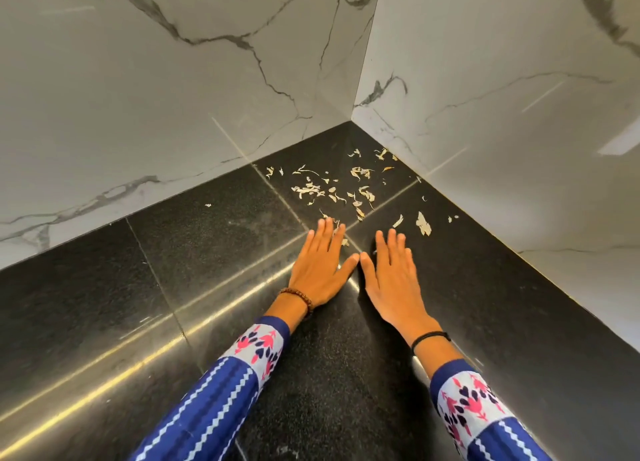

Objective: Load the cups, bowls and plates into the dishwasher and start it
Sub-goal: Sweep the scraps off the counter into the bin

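— Nearest the lens is the left sleeve (221,391), blue with white zigzags, at the lower middle of the frame, and the right sleeve (478,408) is at the lower right. What do the hands hold?

— Nothing. The left hand (320,270) and the right hand (391,277) lie palm down at the centre of the frame on the dark surface (138,287). The fingers are straight and the thumb tips close together, so each grip is wide and empty.

— And the cups, bowls, plates and dishwasher?

— None is in view. There are only pale dry scraps (332,190) scattered just above the fingertips, toward the corner where the marble walls (173,79) meet.

— So what step is this?

— It looks like the very start, with the hands at rest and loading not yet begun. To do it well the person would likely turn from this corner and find the dishwasher and the cups first. Each piece then wants a full, firm grip, since the polished stone looks slick, and the scraps are best kept off the plates
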